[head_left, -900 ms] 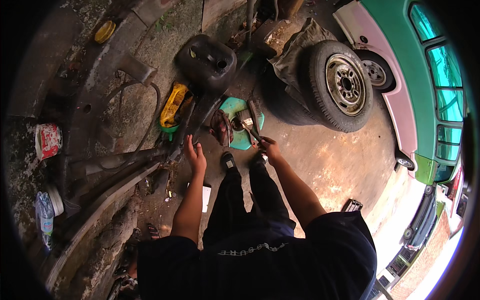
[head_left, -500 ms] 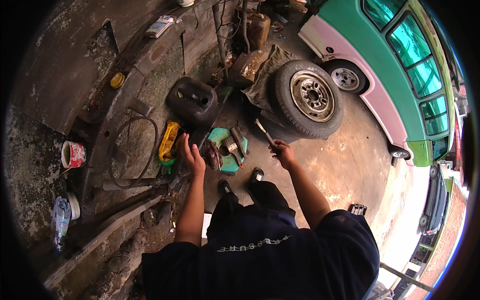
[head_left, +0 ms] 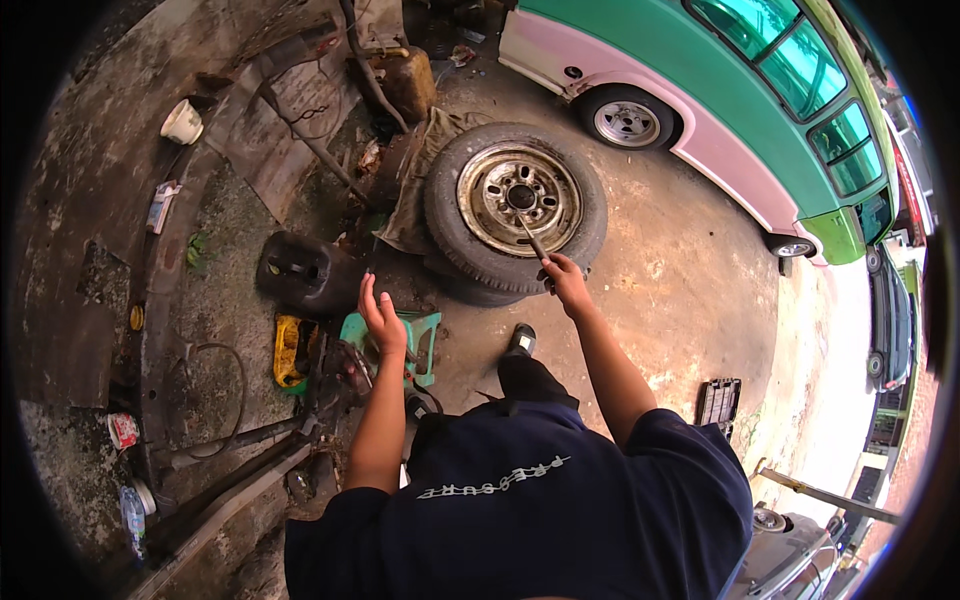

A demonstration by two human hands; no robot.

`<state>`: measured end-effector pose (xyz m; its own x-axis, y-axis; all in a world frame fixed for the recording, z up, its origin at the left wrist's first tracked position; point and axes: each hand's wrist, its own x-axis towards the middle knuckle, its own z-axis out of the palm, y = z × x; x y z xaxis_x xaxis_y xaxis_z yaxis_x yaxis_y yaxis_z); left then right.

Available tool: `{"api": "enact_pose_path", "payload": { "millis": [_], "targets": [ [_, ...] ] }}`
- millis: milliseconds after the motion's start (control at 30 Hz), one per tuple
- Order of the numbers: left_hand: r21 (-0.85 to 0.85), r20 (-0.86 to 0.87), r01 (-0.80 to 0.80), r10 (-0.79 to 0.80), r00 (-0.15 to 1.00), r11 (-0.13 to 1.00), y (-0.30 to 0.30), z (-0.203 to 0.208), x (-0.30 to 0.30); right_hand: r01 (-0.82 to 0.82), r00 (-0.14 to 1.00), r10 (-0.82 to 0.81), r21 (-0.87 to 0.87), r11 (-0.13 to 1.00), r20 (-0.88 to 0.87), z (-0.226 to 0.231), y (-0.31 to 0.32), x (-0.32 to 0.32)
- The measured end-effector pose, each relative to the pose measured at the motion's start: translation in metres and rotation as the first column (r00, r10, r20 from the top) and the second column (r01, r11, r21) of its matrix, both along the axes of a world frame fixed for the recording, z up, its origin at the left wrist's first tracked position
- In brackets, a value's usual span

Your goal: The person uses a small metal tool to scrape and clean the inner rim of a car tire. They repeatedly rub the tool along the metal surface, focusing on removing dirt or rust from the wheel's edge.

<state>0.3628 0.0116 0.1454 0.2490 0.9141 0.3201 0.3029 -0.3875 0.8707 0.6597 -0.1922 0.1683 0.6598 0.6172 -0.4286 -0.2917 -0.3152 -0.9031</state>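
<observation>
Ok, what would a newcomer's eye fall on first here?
Probably the big green-and-pink van across the upper right. Next, the dirty-rimmed wheel near the upper middle, stacked on a second tyre, with a slim tool held over it in the right hand. The left hand is open, overlapping a teal stool in view.

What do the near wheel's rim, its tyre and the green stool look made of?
Rim: likely metal, worn finish, judging by its dull shine and rust-like stains. Tyre: rubber, matte dark grey, with grooved tread. Green stool: probably plastic, evenly coloured.
</observation>
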Motion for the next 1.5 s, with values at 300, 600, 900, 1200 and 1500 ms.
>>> {"api": "enact_pose_path", "payload": {
  "millis": [300,600,900,1200,1500],
  "targets": [
    [-0.091,-0.053,0.039,-0.044,0.998,0.995,-0.016,-0.024,0.155,-0.144,0.852,0.314,-0.388,0.910,0.420,-0.008,-0.003,0.144],
    [-0.207,-0.259,-0.145,0.088,0.962,0.968,0.004,-0.070,0.201,-0.313,0.692,0.563,-0.514,0.798,0.452,-0.023,0.041,0.126],
    [-0.049,-0.488,-0.112,0.074,0.870,0.993,0.046,-0.093,0.239,-0.196,0.777,0.463,-0.535,0.822,0.427,-0.029,0.072,0.117],
    [-0.126,-0.606,0.073,-0.135,0.784,0.989,0.047,-0.096,0.238,-0.105,0.828,0.376,-0.545,0.832,0.416,-0.034,0.089,0.120],
    [-0.147,-0.605,0.077,-0.151,0.781,0.986,0.047,-0.096,0.239,0.023,0.801,0.302,-0.530,0.848,0.518,-0.036,0.111,0.140]
  ]
}}
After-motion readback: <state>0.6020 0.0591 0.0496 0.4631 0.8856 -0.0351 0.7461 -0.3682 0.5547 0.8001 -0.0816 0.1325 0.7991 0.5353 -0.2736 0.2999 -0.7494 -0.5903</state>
